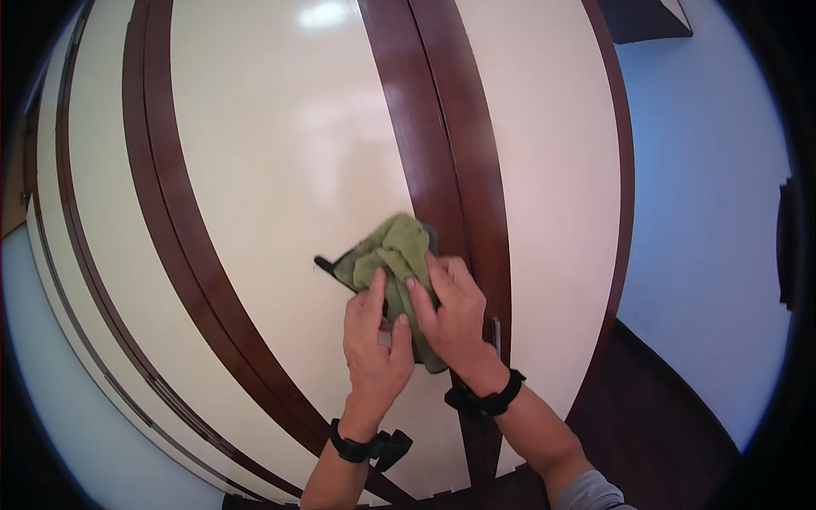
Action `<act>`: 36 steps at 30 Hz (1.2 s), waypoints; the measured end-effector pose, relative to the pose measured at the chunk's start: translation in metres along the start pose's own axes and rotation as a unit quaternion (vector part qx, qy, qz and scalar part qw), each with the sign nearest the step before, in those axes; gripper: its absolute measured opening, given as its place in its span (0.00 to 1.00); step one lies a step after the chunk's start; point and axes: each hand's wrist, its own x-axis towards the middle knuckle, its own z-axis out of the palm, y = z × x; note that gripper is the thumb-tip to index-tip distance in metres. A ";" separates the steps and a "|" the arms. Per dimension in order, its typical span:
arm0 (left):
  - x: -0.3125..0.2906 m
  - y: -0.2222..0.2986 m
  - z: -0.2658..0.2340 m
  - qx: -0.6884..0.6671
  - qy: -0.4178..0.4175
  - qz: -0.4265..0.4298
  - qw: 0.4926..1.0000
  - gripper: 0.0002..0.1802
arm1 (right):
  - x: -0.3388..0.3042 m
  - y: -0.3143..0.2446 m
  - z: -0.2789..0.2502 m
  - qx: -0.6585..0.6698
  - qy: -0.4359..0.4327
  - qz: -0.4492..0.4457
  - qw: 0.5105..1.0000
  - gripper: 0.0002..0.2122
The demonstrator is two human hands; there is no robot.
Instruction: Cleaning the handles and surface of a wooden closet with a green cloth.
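Observation:
A bunched green cloth (395, 251) with dark edging and a black loop at one corner lies between both hands, in front of a cream wardrobe door (272, 153). My left hand (374, 348) pinches its lower left side, index finger and thumb on the fabric. From the right, my right hand (455, 314) grips the cloth with fingers bent over it. The upper part of the cloth reaches the dark brown door frame (425, 153). Some of the fingertips are hidden in the folds.
A metal door handle (497, 334) sits close to my right wrist. More cream panels with brown frames curve away to the left. Dark flooring (654, 408) and a pale blue wall (697, 212) lie to the right. Black bands circle both my wrists.

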 end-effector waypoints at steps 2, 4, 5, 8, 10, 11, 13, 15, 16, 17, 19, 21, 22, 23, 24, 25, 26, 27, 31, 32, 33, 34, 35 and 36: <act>0.027 -0.008 -0.012 -0.008 0.017 0.026 0.999 0.38 | 0.036 -0.005 0.019 -0.011 0.012 -0.028 0.999 0.18; 0.053 -0.014 -0.023 -0.027 0.007 0.031 0.999 0.39 | 0.070 -0.007 0.038 -0.023 0.025 -0.041 0.999 0.17; 0.061 -0.016 -0.030 -0.025 0.010 0.030 0.999 0.39 | 0.083 -0.011 0.048 -0.029 0.031 -0.050 0.998 0.16; 0.087 -0.019 -0.042 0.041 0.013 0.113 0.993 0.40 | 0.122 -0.021 0.069 -0.038 0.054 -0.050 0.997 0.13; 0.103 -0.027 -0.050 0.049 0.022 0.116 0.992 0.40 | 0.141 -0.028 0.083 -0.038 0.052 -0.051 0.997 0.13; 0.106 -0.031 -0.053 0.054 0.029 0.121 0.991 0.41 | 0.144 -0.031 0.089 -0.043 0.052 -0.051 0.996 0.14; 0.104 -0.040 -0.054 0.061 0.022 0.117 0.991 0.42 | 0.141 -0.029 0.095 -0.042 0.054 -0.039 0.997 0.14; 0.090 -0.045 -0.053 0.063 -0.001 0.100 0.993 0.44 | 0.125 -0.023 0.097 -0.013 0.051 -0.046 0.998 0.14; 0.081 -0.052 -0.049 0.071 -0.002 0.101 0.992 0.46 | 0.114 -0.019 0.097 -0.021 0.048 -0.043 0.998 0.15; 0.072 -0.057 -0.044 0.071 -0.004 0.093 0.993 0.46 | 0.105 -0.014 0.097 -0.021 0.040 -0.038 0.998 0.15; 0.051 -0.065 -0.034 0.052 -0.016 0.084 0.995 0.47 | 0.081 -0.004 0.094 -0.006 0.045 -0.049 0.998 0.17; 0.008 -0.066 -0.014 0.055 -0.026 0.061 0.996 0.47 | 0.036 0.007 0.074 0.013 -0.002 0.011 1.000 0.16; -0.007 -0.061 -0.003 0.049 -0.026 0.051 0.997 0.47 | 0.021 0.015 0.063 0.021 -0.006 0.009 1.000 0.16; -0.023 -0.057 0.008 0.043 -0.027 0.041 0.998 0.46 | 0.006 0.023 0.052 0.030 -0.010 0.007 0.999 0.17; -0.031 -0.048 0.019 0.042 -0.034 0.023 0.998 0.46 | -0.002 0.029 0.039 0.029 -0.024 0.021 0.999 0.17; -0.049 -0.061 0.030 0.033 -0.031 0.020 0.999 0.46 | -0.025 0.040 0.040 0.030 -0.022 0.024 0.999 0.17; -0.069 -0.073 0.040 0.024 -0.028 0.017 0.999 0.45 | -0.049 0.052 0.040 0.031 -0.021 0.027 0.999 0.18; -0.079 -0.077 0.044 0.022 -0.035 0.003 0.999 0.45 | -0.062 0.058 0.039 0.029 -0.031 0.039 0.998 0.18; -0.124 -0.092 0.056 0.046 -0.051 -0.017 0.997 0.42 | -0.120 0.076 0.036 0.017 -0.056 0.037 0.998 0.20; -0.134 -0.095 0.058 0.046 -0.054 -0.034 0.997 0.41 | -0.132 0.077 0.035 0.018 -0.071 0.055 0.996 0.21; -0.145 -0.094 0.060 0.048 -0.056 -0.042 0.996 0.41 | -0.145 0.078 0.032 0.020 -0.087 0.075 0.993 0.22; -0.156 -0.094 0.062 0.035 -0.059 -0.084 0.994 0.40 | -0.158 0.080 0.030 0.022 -0.092 0.080 0.992 0.22; -0.167 -0.093 0.064 0.023 -0.061 -0.124 0.990 0.38 | -0.171 0.082 0.028 0.030 -0.102 0.090 0.990 0.22; -0.176 -0.093 0.070 0.023 -0.061 -0.128 0.990 0.38 | -0.182 0.086 0.024 0.036 -0.109 0.096 0.989 0.22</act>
